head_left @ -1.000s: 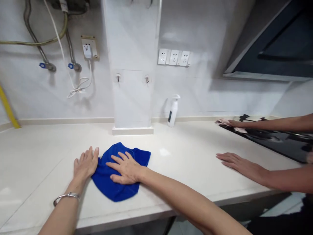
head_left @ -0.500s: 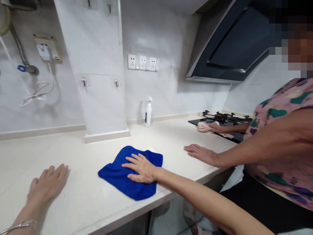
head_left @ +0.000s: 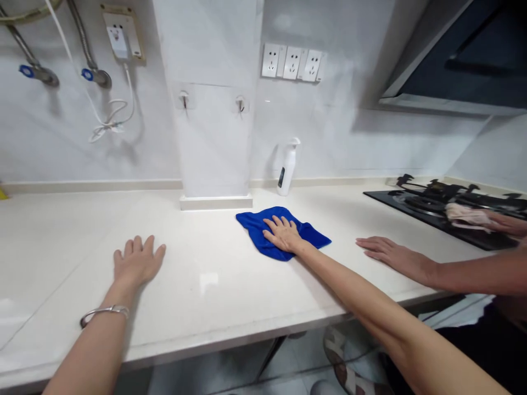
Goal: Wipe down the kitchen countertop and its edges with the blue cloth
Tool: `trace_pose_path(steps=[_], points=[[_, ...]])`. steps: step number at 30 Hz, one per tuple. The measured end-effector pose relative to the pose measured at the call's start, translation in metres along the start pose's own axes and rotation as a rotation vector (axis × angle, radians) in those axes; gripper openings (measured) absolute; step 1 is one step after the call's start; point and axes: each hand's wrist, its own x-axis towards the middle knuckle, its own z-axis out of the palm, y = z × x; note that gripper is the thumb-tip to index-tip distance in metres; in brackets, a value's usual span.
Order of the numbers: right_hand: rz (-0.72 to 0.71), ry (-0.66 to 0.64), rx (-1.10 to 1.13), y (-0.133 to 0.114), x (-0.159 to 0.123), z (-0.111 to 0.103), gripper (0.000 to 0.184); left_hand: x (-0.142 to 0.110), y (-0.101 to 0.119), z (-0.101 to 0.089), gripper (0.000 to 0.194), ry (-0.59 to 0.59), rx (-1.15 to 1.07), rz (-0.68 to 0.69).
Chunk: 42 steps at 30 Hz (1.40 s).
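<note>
Flat on a blue cloth [head_left: 263,244] lies my right hand [head_left: 283,235], its fingers spread and pressing the cloth against the white countertop [head_left: 206,307]. The cloth is spread out, with wavy edges, in front of the wall's pillar base. My left hand [head_left: 138,263] rests palm down on the bare counter to the left, fingers apart, with a silver bangle [head_left: 105,311] on the wrist. It holds nothing. Behind the cloth, a white spray bottle [head_left: 288,167] stands upright near the wall.
At the right, a co-worker's hand [head_left: 395,258] rests on the counter; their other hand [head_left: 504,222] holds a pale cloth [head_left: 467,215] on the black gas stove [head_left: 424,214]. The range hood [head_left: 465,60] hangs above. A pillar [head_left: 214,142] juts out from the wall.
My right hand has moved the blue cloth farther back on the counter, toward the wall. The view has turned right and down. The co-worker's cloth remains on the stove.
</note>
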Motion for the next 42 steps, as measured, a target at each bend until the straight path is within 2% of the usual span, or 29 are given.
trace_pose_path(steps=[4, 9, 12, 16, 19, 21, 25, 29, 34, 36, 38, 42], points=[[-0.055, -0.027, -0.020, -0.019, -0.020, -0.002, 0.068, -0.002, 0.001, -0.001, 0.075, -0.003, -0.008, -0.003], [-0.272, -0.033, -0.018, -0.039, -0.067, -0.005, 0.069, -0.001, 0.000, 0.001, 0.074, 0.017, -0.010, -0.008], [-0.389, -0.034, 0.006, -0.033, -0.101, -0.008, 0.067, -0.002, 0.000, 0.001, 0.073, 0.014, -0.027, -0.004], [-0.493, -0.045, 0.029, -0.011, -0.136, -0.010, 0.064, -0.006, 0.002, -0.001, 0.072, 0.002, -0.025, -0.013], [-0.535, -0.066, 0.008, -0.003, -0.145, -0.012, 0.064, -0.006, 0.004, -0.001, 0.072, -0.007, -0.016, -0.025], [-0.575, -0.094, -0.013, -0.008, -0.145, -0.014, 0.065, -0.005, 0.006, 0.001, 0.072, -0.006, -0.009, -0.035], [-0.765, -0.144, -0.001, -0.047, -0.140, -0.020, 0.065, -0.002, 0.009, 0.004, 0.071, -0.006, -0.015, -0.052], [-0.969, -0.205, 0.094, -0.114, -0.137, -0.020, 0.066, -0.003, 0.011, 0.004, 0.070, -0.019, -0.031, -0.057], [-1.133, -0.171, 0.170, -0.193, -0.114, -0.008, 0.056, -0.002, 0.008, 0.001, 0.071, -0.053, -0.084, -0.037], [-1.157, -0.139, 0.183, -0.216, -0.097, -0.002, 0.052, 0.001, 0.003, 0.001, 0.071, -0.062, -0.112, -0.025], [-1.122, -0.101, 0.204, -0.232, -0.079, 0.002, 0.049, 0.003, -0.003, 0.000, 0.069, -0.073, -0.136, -0.019], [-1.024, -0.037, 0.249, -0.242, -0.056, 0.009, 0.046, 0.003, -0.012, -0.001, 0.066, -0.064, -0.186, 0.005]])
